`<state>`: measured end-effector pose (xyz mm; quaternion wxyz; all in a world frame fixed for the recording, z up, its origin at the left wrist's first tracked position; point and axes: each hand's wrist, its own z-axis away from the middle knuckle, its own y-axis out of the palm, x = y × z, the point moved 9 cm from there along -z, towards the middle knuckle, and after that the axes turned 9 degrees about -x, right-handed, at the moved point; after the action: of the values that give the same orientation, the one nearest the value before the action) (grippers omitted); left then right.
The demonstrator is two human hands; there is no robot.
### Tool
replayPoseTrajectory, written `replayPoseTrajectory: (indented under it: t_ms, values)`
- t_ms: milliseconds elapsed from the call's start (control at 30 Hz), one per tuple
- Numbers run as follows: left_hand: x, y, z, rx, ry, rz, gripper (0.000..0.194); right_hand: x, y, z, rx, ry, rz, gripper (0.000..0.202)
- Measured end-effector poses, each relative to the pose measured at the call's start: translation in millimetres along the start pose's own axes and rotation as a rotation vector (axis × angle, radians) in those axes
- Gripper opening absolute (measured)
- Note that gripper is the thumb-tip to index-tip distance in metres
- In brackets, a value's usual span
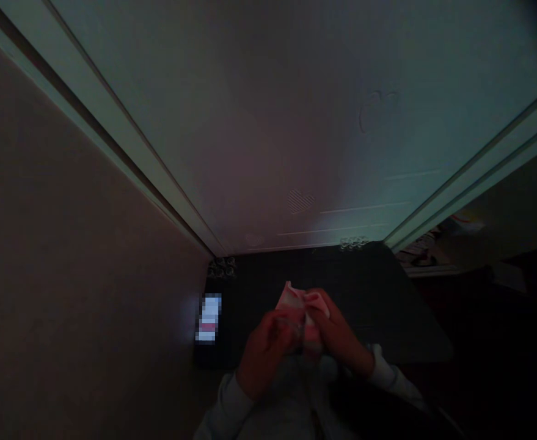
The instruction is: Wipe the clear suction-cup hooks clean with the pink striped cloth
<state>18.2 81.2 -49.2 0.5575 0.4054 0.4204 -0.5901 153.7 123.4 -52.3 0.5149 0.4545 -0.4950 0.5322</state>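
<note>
In the dim head view, a pink and white piece of thin, folded material (pixel 291 297) is held up in front of my chest. Whether it is cloth or paper, I cannot tell. My left hand (pixel 266 348) closes round its near left side, fingers curled and partly blurred. On the other side, my right hand (pixel 341 339) grips it with bent fingers, the thumb lying along its edge. Part of the material hangs down between both hands. Beneath it is a dark tabletop (pixel 369 305).
A bright, pixelated screen (pixel 209 318) lies at the table's left. Small clear round pieces (pixel 222 267) sit at the back left corner, and similar ones (pixel 354 242) at the back right. A pale panel (pixel 250 140) with a heart shape rises behind; a brown wall (pixel 66 244) stands left.
</note>
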Motion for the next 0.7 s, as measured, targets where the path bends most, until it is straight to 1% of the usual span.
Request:
replayPoseTrajectory:
  t_ms: [133,233,333,400,467,567,600,700]
  values:
    - [12,6.2,-2,0.038,-0.082,0.051,0.042,3,-1,3,-0.009,-0.041,0.000,0.018]
    - [15,11.0,-2,0.061,-0.114,0.088,0.044,5,2,7,-0.006,-0.073,0.006,0.026]
    - [12,9.1,-2,0.026,-0.099,0.093,0.038,5,1,8,-0.046,-0.090,0.013,0.041]
    - [8,5.7,-1,-0.005,-0.071,0.077,0.034,4,2,7,-0.053,-0.074,0.007,0.050]
    - [3,1.1,-1,-0.036,-0.031,0.042,0.030,4,7,6,0.000,-0.054,0.002,0.049]
    - [-7,-5.2,1,-0.063,0.043,-0.044,0.026,4,16,6,0.112,-0.027,0.022,0.038]
    - [-10,-6.5,1,-0.064,0.069,-0.080,0.025,4,18,7,0.131,-0.023,0.029,0.034]
    - [-18,-7.3,3,-0.049,0.150,-0.198,0.021,4,16,6,0.113,-0.036,0.034,0.028]
